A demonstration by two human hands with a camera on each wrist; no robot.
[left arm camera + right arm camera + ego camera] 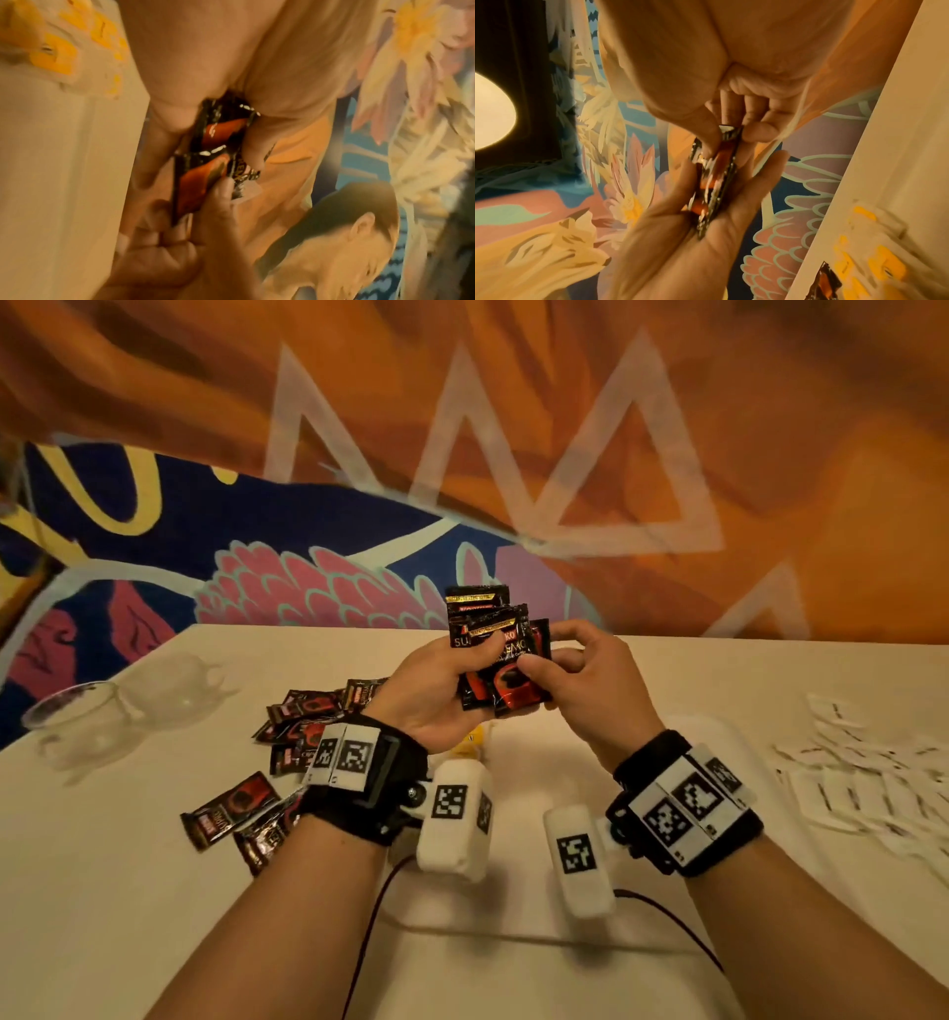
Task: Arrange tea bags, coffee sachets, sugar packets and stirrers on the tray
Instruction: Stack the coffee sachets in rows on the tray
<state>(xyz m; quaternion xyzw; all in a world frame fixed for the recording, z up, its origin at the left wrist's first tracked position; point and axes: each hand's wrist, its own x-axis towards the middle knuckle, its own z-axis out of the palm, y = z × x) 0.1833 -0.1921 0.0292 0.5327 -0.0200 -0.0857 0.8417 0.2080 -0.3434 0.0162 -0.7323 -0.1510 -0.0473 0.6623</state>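
Both hands hold a small stack of black-and-red coffee sachets (493,654) upright in the air above the white tray (518,939). My left hand (477,660) grips the stack from the left, thumb across its front. My right hand (544,654) pinches the front sachet (725,156) between thumb and fingers. In the left wrist view the sachets (218,142) stand edge-on between the two hands. More coffee sachets (303,726) lie loose on the table at the left. Yellow tea bags (470,742) show under my left wrist. White packets (862,762) lie spread out at the right.
Two clear glass cups (87,716) stand at the table's far left. A painted wall rises right behind the table's back edge. Red cables run from the wrist cameras over the tray's near rim.
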